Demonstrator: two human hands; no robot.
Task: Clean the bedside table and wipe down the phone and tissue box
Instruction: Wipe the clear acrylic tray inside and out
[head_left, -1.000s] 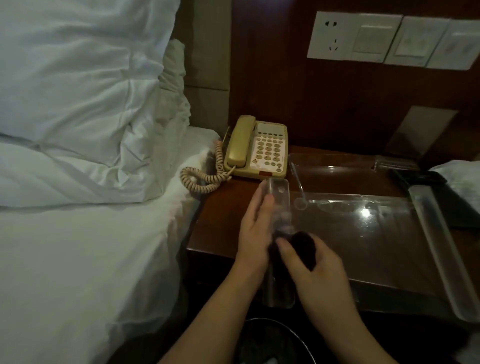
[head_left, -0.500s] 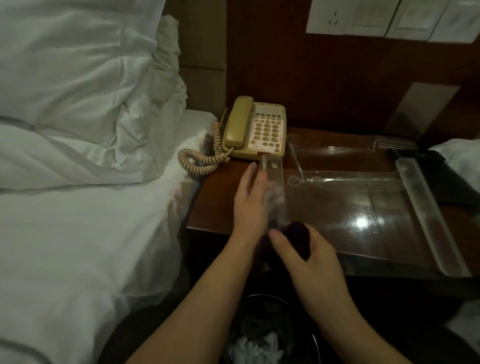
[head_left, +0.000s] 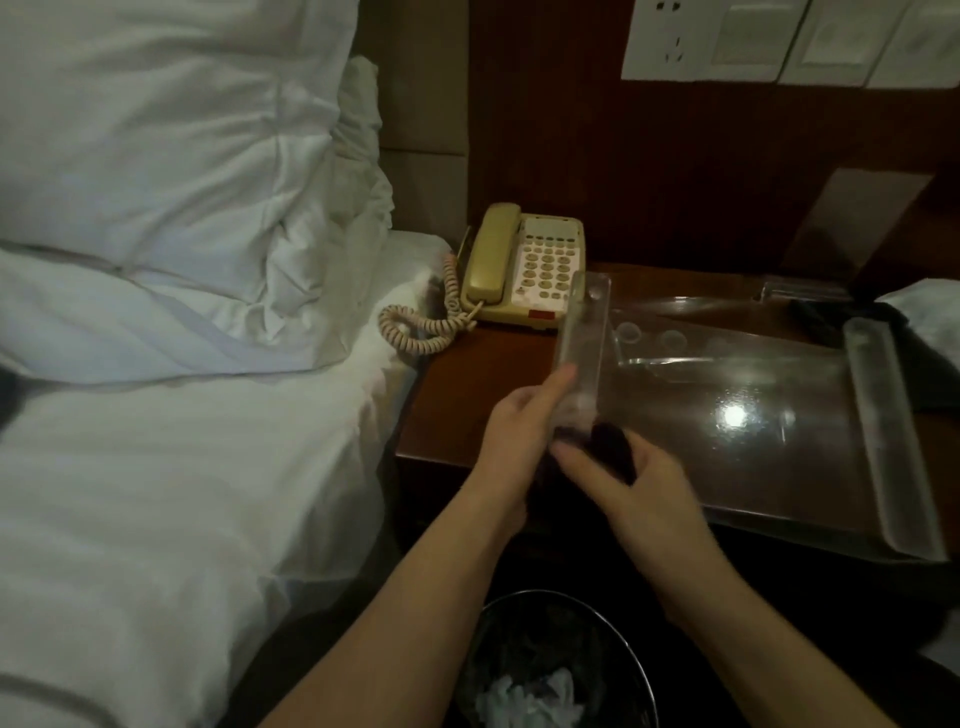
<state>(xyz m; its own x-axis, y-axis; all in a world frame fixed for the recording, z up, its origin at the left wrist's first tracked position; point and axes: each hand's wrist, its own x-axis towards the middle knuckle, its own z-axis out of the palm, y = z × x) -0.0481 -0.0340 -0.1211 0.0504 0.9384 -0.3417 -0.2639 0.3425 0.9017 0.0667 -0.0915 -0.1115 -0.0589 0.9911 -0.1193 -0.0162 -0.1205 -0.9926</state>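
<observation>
A clear acrylic tissue box cover (head_left: 753, 415) lies tilted on the brown bedside table (head_left: 467, 384). My left hand (head_left: 519, 431) holds its raised left end panel (head_left: 582, 343), fingers along the outer face. My right hand (head_left: 623, 483) grips a dark cloth (head_left: 608, 441) pressed against the lower end of that panel. The beige phone (head_left: 524, 275) sits at the table's back left, its coiled cord (head_left: 421, 327) trailing onto the bed.
White bedding and pillows (head_left: 182, 208) fill the left. A black bin (head_left: 550, 670) with crumpled tissue stands below the table's front edge. Wall sockets and switches (head_left: 779, 41) are above. Dark items and something white (head_left: 924, 312) lie at the table's right.
The camera has shifted slightly. My right hand with the cloth has moved along the lower part of the clear panel, and my left hand has kept its hold.
</observation>
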